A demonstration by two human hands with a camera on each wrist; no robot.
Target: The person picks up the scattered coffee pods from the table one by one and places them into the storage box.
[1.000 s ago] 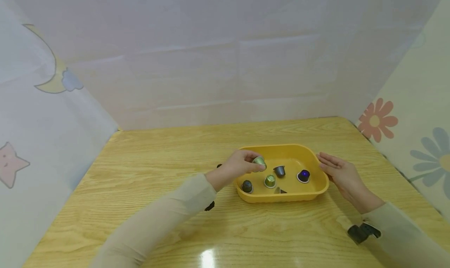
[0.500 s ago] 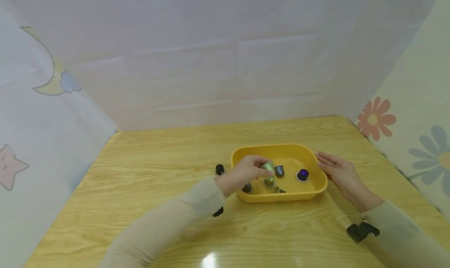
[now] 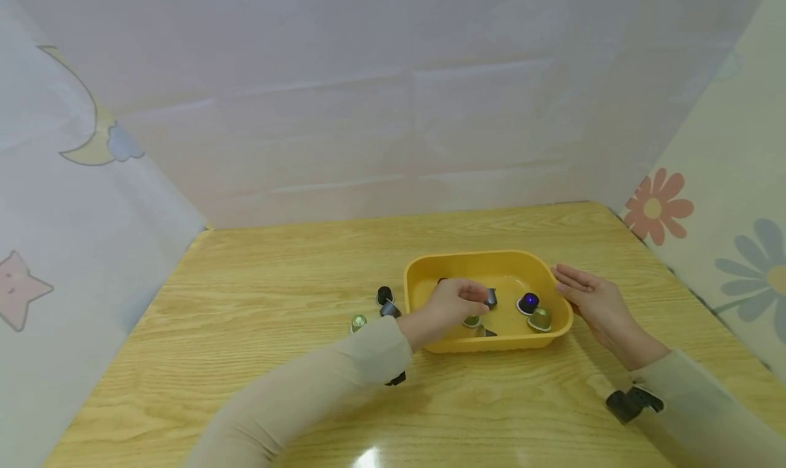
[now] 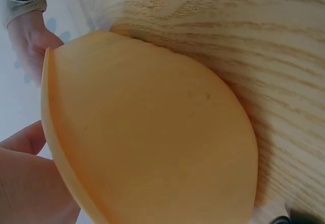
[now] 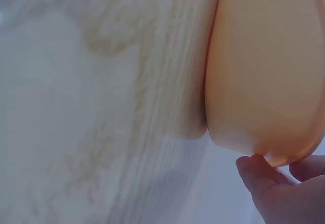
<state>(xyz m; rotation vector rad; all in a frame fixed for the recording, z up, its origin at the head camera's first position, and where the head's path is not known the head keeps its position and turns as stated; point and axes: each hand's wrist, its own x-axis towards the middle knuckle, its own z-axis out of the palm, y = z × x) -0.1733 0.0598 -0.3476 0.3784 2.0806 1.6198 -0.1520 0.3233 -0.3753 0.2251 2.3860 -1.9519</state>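
Observation:
Over the yellow tray (image 3: 491,344), my left hand (image 3: 451,304) reaches in with thumb and fingers apart. Just beyond its fingertips lies a grey coffee capsule (image 3: 492,297); whether they touch is unclear. A green capsule (image 3: 540,320) sits at the tray's right side beside a dark purple capsule (image 3: 529,303). Another green capsule (image 3: 471,321) and a grey one (image 3: 487,332) lie near the front wall, partly hidden. My right hand (image 3: 598,308) rests with extended fingers against the tray's right end; its fingers (image 5: 254,170) touch the outer wall in the right wrist view.
Left of the tray on the wooden table (image 3: 276,277) lie a black capsule (image 3: 385,295), a dark grey capsule (image 3: 390,308) and a green capsule (image 3: 359,323), partly behind the left sleeve (image 3: 331,379). A pale cloth wall (image 3: 393,113) stands behind.
My left hand has moved right and let go of the green capsule, which now lies at the tray's right side. More capsules show left of the tray. My right hand has stayed in place.

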